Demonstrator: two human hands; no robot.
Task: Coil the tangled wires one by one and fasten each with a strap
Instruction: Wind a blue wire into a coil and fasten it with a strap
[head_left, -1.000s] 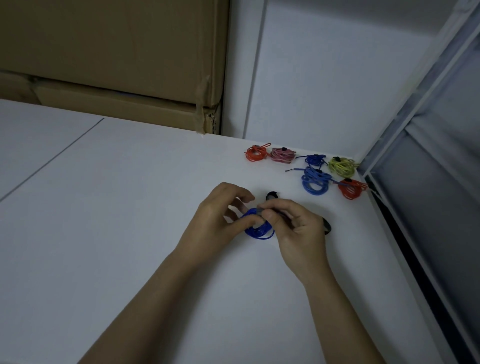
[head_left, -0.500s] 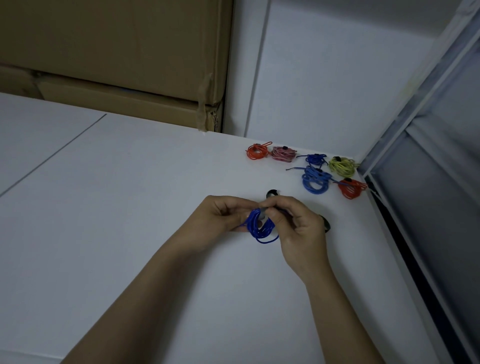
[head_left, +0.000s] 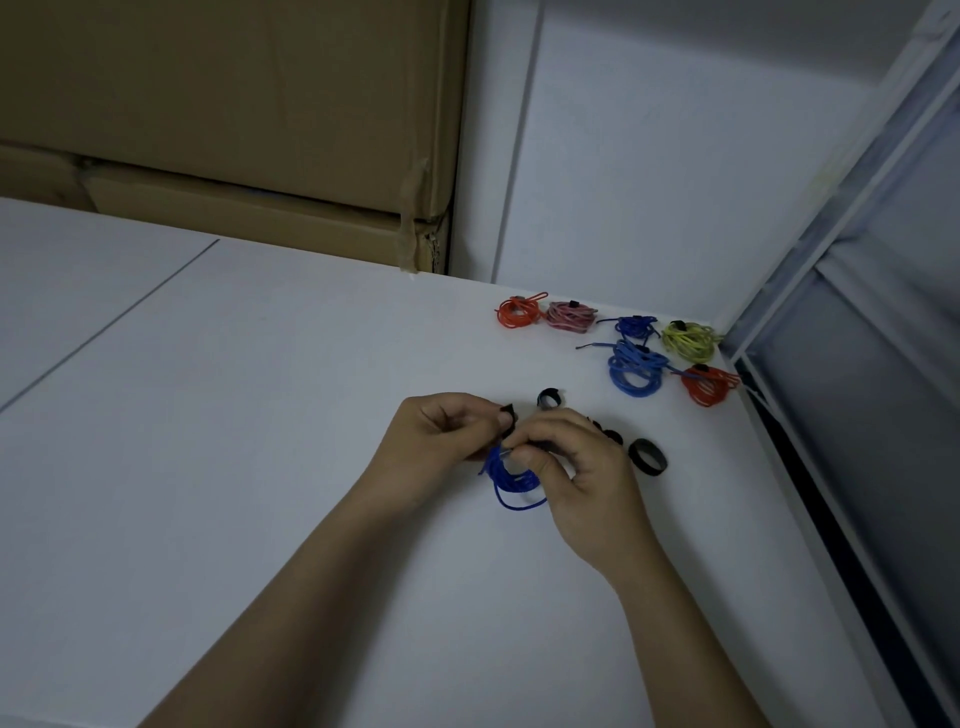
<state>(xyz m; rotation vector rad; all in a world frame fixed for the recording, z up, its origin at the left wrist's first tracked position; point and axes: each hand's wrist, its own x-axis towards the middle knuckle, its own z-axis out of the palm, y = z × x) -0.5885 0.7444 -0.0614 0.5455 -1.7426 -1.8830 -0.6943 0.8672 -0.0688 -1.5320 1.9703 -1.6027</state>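
While both hands meet over the white table (head_left: 270, 467), the left hand (head_left: 441, 436) pinches one end of a black strap (head_left: 506, 417) between thumb and curled fingers, and the right hand (head_left: 576, 467) grips the blue wire coil (head_left: 511, 480) with thumb and forefinger closed on its upper bundle. Coil hangs partly below the fingers, just above the table surface; whether it touches cannot be told. Strap runs from the left fingertips down to the top of the coil.

Edges: table's right edge lies near the right hand, bordered by a dark gap and a grey metal frame (head_left: 852, 249). Far edge meets a white wall (head_left: 675, 156) and a stack of cardboard boxes (head_left: 234, 130). Wide bare surface to the left, crossed by a thin seam line.

Loose black strap loops sit just beyond the hands: one (head_left: 549, 399) behind the fingers, another (head_left: 648, 456) to the right of the right hand, more partly hidden by the knuckles. Finished coils cluster at the far right corner: orange (head_left: 514, 313), pink (head_left: 570, 317), dark blue (head_left: 635, 327), yellow-green (head_left: 690, 340), a larger blue one (head_left: 635, 370), red (head_left: 706, 384), well apart from the hands.

No readable writing or labels.
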